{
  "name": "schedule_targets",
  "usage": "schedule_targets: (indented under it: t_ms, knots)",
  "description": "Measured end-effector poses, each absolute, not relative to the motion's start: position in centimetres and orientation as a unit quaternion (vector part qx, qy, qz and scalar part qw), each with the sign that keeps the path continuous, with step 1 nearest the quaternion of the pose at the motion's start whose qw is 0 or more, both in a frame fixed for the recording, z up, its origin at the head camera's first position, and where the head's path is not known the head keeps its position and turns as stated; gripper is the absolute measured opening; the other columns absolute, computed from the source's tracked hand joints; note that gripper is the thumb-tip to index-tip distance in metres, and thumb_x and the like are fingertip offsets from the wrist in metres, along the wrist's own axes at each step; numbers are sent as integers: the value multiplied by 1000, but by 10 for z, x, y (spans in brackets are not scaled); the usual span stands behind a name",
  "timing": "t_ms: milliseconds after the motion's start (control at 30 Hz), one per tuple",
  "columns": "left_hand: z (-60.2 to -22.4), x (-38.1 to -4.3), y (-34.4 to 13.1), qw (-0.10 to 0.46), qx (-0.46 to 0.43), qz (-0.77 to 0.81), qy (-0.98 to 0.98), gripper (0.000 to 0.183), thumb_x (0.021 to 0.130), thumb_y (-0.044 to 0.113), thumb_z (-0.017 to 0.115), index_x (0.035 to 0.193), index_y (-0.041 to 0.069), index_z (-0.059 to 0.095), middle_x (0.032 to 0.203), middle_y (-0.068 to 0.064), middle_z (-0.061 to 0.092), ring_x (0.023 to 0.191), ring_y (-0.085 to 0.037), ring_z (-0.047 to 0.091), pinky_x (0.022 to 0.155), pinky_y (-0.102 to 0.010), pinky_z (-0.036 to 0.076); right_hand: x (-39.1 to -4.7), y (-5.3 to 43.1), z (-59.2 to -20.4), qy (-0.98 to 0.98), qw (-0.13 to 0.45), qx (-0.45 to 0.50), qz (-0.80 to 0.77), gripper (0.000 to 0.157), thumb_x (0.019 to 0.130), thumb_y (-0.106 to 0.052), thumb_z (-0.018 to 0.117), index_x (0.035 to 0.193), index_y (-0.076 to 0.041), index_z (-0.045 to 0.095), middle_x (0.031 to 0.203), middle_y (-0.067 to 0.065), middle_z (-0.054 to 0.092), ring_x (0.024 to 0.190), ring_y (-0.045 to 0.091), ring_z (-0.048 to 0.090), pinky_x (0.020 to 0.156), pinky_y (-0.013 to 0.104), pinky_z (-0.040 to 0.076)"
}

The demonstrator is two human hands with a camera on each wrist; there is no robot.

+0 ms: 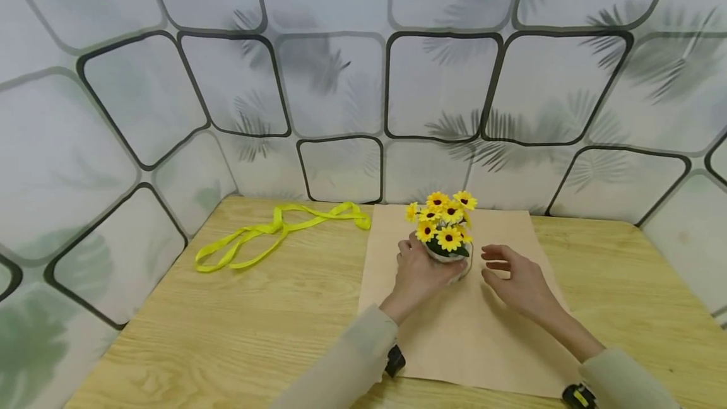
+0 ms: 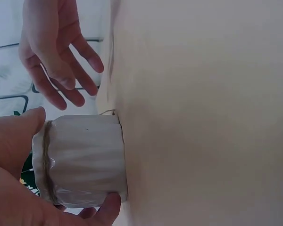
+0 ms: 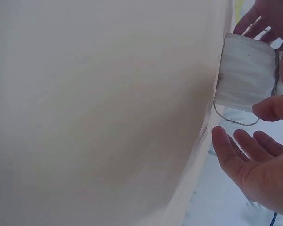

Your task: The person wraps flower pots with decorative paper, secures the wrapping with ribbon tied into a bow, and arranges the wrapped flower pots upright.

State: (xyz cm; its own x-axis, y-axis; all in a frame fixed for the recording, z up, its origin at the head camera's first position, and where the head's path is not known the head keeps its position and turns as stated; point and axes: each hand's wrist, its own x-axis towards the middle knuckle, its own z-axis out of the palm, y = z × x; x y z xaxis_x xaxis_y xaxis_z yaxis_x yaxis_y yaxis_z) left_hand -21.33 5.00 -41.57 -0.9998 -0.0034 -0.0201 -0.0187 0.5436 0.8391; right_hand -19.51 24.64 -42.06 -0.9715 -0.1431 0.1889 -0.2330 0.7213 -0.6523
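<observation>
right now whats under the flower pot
The pot stands on a sheet of brown paper, which lies on the wooden table. The left hand grips the pot. The paper right beneath its base is covered.

One flower pot (image 1: 449,256), one ribbon (image 1: 272,232), one paper sheet (image 1: 488,333), two hands.

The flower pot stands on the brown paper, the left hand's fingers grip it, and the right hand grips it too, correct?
Not quite. The flower pot stands on the brown paper and the left hand grips it, but the right hand is open beside it, not touching. The head view shows the gap.
</observation>
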Motion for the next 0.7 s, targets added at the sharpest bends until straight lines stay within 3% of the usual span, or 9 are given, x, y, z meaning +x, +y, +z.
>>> schedule_targets:
  t_ms: [333,700]
  knots:
    - [-415,-215,46,-19,25,468,883,105,76,53,87,154,8,33,127,-18,52,112,-32,55,88,-48,52,-196,243,-422,-926,63,104,359,40,98,-10,66,135,2,57,126,26,68,110,43,70,89,55,59]
    - [-416,-216,42,-35,52,456,888,88,79,54,84,147,13,46,123,-15,58,105,-26,57,82,-41,52,-198,240,-422,-924,53,101,364,40,99,-10,63,136,2,56,126,26,68,111,43,69,89,56,58]
